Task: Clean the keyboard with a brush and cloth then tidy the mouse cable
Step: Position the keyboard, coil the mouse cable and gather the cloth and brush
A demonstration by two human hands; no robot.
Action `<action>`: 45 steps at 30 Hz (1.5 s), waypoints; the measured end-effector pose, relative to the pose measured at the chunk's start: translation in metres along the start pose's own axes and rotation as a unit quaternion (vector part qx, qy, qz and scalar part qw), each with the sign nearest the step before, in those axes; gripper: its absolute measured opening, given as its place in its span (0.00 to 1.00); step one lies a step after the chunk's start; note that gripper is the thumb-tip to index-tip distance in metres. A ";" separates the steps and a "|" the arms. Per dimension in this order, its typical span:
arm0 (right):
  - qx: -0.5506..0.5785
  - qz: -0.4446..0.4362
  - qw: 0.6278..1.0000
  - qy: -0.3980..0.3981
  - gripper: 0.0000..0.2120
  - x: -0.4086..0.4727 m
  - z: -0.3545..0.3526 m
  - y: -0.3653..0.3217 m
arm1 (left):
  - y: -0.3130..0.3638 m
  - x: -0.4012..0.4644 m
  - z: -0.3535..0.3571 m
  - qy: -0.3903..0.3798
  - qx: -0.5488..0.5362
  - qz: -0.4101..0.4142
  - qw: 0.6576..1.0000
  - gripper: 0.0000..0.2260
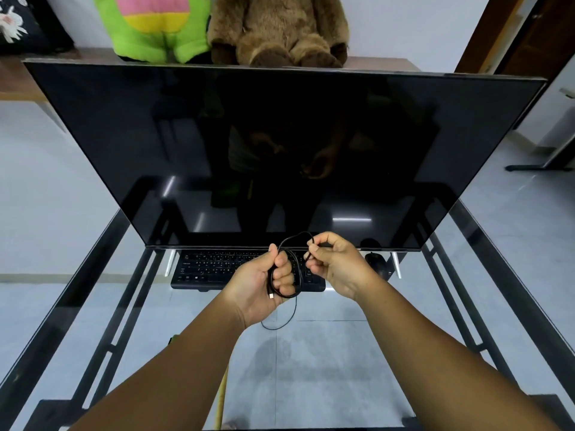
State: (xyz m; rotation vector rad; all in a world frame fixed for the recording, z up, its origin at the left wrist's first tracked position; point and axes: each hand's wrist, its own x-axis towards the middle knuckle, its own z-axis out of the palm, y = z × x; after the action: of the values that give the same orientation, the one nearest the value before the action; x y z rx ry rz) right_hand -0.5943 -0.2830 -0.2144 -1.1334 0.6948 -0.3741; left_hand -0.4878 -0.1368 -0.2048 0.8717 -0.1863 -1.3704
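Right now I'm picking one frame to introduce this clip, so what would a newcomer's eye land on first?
The big dark monitor fills the middle of the view, standing on a glass desk. Just below it, over the black keyboard, the left hand grips a coiled black mouse cable while the right hand pinches its upper loop. Behind the screen sit a brown teddy bear and a green plush toy.
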 end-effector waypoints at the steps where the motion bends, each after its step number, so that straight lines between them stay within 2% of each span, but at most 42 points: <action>1: 0.001 0.013 1.000 -0.009 0.03 -0.001 0.000 0.001 | 0.000 -0.001 0.000 0.001 0.014 0.001 1.000 0.17; 4: 0.019 0.048 0.998 -0.024 0.05 -0.003 -0.001 0.003 | 0.001 -0.003 0.001 0.017 0.063 0.004 0.998 0.17; 8: 0.065 0.056 0.996 -0.003 0.07 -0.002 -0.002 0.001 | 0.000 -0.005 -0.001 0.036 0.109 -0.003 0.993 0.17; 13: -0.048 -0.013 0.999 0.009 0.07 0.001 -0.003 -0.003 | -0.002 -0.006 0.003 -0.003 -0.025 -0.030 0.999 0.16; 15: -0.057 -0.026 0.998 0.013 0.07 0.001 -0.002 -0.003 | -0.002 -0.005 0.006 -0.014 -0.062 -0.027 0.998 0.17; 23: 0.094 0.037 0.995 -0.012 0.06 -0.002 0.001 -0.008 | -0.004 -0.004 0.005 -0.006 -0.114 -0.013 0.993 0.16; 28: 0.155 0.073 0.985 -0.006 0.07 -0.004 -0.001 -0.007 | -0.010 -0.004 0.005 0.037 -0.043 0.008 0.998 0.14; 35: 0.069 0.062 0.996 -0.015 0.07 -0.004 -0.004 -0.008 | -0.008 -0.011 0.005 0.044 0.055 -0.004 0.998 0.13; 40: 0.136 0.101 0.985 -0.023 0.07 -0.004 -0.006 -0.009 | -0.007 -0.008 0.008 0.092 0.131 0.009 0.987 0.14; 45: 0.193 0.133 0.972 0.004 0.07 0.001 -0.009 -0.006 | -0.006 -0.004 0.008 0.096 0.197 0.018 0.975 0.14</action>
State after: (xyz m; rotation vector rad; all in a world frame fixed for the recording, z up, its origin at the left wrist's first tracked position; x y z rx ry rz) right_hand -0.5995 -0.2921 -0.2115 -0.6610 0.7337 -0.2708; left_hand -0.4982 -0.1364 -0.2017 1.3195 -0.3309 -1.2258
